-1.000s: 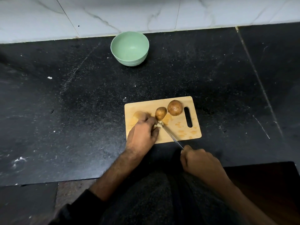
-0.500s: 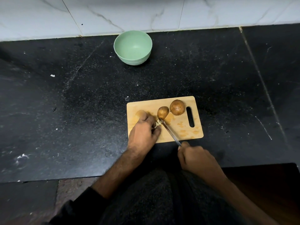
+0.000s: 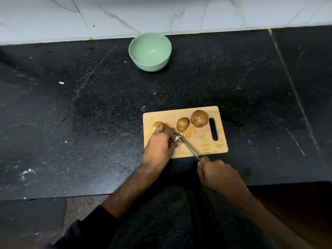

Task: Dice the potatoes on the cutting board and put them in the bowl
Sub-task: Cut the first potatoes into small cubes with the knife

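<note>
The knife (image 3: 187,147) lies on a slant across the cutting board (image 3: 198,141), its tip far and to the left, its handle near and to the right. That slant is what the cut turns on. The right hand (image 3: 218,174) has its grip closed round the handle just off the near edge of the board, and the blade runs from it up to the small pale heap of cut pieces (image 3: 180,135) in the middle of the board.

The left hand (image 3: 160,143) sits right at the blade's tip, fingers curled down, pinning a piece of potato against the board. I cannot see the held piece whole, since the hand covers most of it; a brown end of potato (image 3: 156,124) pokes out beyond the knuckles. So the thing being cut is under the left hand, directly left of the blade, and those fingertips are the nearest thing to the edge.

Two whole potatoes, a smaller one (image 3: 182,124) and a larger one (image 3: 199,118), wait just beyond the blade on the board's far side, untouched. The green bowl (image 3: 150,51) stands well apart at the back of the dark worktop (image 3: 89,114), against the wall, with nothing in it.

By my reckoning the dicing is at an early stage. The bowl lies straight ahead past the left hand, so that hand looks better placed to carry pieces over.
</note>
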A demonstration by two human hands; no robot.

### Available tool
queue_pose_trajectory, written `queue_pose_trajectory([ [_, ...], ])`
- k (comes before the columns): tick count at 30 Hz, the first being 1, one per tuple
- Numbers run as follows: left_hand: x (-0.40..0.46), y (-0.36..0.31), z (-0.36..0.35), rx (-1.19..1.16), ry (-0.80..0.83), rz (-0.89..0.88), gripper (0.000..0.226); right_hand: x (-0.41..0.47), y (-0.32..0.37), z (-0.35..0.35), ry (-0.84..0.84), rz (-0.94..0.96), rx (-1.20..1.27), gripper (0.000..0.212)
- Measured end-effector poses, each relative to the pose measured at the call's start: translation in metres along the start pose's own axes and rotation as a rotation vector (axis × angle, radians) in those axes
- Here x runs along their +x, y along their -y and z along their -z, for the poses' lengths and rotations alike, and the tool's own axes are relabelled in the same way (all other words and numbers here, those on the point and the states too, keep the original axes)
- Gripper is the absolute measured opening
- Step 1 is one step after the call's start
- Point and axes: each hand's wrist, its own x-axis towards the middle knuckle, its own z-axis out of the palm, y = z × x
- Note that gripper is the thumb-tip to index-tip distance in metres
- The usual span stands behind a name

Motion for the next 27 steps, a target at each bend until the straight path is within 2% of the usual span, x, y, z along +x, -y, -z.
queue_pose_trajectory([
  [7, -0.001, 0.001, 0.002, 0.003, -0.016, -0.038, 0.016, 0.001, 0.003, 0.001, 0.036, -0.004, 0.025, 0.024],
  [10, -0.002, 0.002, 0.003, 0.021, 0.0, -0.062, 0.011, 0.001, 0.004, 0.002, 0.027, -0.003, 0.01, 0.028],
  [21, -0.006, -0.004, -0.008, 0.176, -0.046, -0.065, 0.014, -0.008, 0.003, 0.013, 0.029, -0.028, -0.068, 0.026],
  [27, -0.009, -0.006, -0.008, 0.225, -0.057, -0.095, 0.013, -0.004, 0.005, 0.015, 0.081, -0.064, -0.014, 0.029],
])
